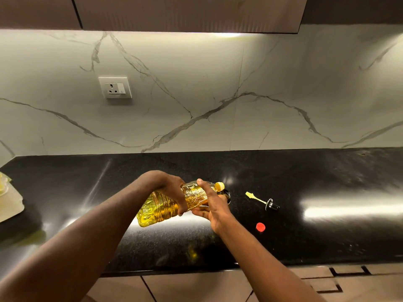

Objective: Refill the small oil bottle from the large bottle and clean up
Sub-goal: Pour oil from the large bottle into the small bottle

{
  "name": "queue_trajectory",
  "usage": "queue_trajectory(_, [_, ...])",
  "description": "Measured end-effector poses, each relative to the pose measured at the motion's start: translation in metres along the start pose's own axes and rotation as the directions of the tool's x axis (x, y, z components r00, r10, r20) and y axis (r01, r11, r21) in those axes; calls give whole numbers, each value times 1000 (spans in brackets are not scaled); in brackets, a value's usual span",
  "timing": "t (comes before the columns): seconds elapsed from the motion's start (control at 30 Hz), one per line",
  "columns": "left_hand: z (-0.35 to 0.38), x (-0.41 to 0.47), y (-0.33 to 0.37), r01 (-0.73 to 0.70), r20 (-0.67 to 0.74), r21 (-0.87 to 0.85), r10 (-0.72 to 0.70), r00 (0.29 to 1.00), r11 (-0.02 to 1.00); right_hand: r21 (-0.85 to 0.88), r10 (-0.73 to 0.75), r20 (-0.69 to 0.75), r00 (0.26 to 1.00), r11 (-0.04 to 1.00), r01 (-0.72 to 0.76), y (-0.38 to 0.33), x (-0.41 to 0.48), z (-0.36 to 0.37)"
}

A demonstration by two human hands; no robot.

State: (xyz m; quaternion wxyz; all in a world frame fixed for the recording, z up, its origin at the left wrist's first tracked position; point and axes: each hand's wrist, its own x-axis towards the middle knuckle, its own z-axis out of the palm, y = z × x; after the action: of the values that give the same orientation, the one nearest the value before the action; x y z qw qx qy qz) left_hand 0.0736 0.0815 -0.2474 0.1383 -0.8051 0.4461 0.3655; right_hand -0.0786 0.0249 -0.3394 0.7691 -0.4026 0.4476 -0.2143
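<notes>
A large clear bottle (pixel 161 207) of yellow oil is tilted almost flat above the black counter, its yellow neck (pixel 219 186) pointing right. My left hand (pixel 172 188) grips its middle from above. My right hand (pixel 212 205) holds it near the neck and hides most of the small dark bottle (pixel 226 194), whose mouth shows just under the neck. The small bottle's pour spout (pixel 262 201) lies on the counter to the right. A red cap (pixel 260 227) lies nearer the front edge.
The black counter (pixel 327 214) runs left to right with a marble wall behind it. A wall socket (pixel 115 87) sits up on the left. A pale board (pixel 9 203) with yellow items is at the far left edge. Cabinet fronts lie below the counter edge.
</notes>
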Motion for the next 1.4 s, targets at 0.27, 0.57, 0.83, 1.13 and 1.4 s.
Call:
queue_trajectory(0.27, [0, 0, 0, 4, 6, -5, -4, 1000, 1000, 2, -1, 6, 1000, 1000, 1, -3, -4, 1])
queue_trajectory(0.57, [4, 0, 0, 14, 2, -11, -14, 1000, 1000, -11, 3, 16, 1000, 1000, -3, -1, -5, -2])
queue_trajectory(0.83, [4, 1, 2, 12, 3, -16, -12, 1000, 1000, -19, 6, 11, 1000, 1000, -6, -2, -5, -3])
queue_trajectory(1.13, [6, 2, 1, -7, 4, -28, 7, 1000, 1000, -32, 9, 7, 1000, 999, -9, -1, -3, -4])
queue_trajectory(1.4, [7, 8, 0, -6, 6, -20, 6, 1000, 1000, -34, 22, -2, 1000, 999, -22, 0, -1, -5])
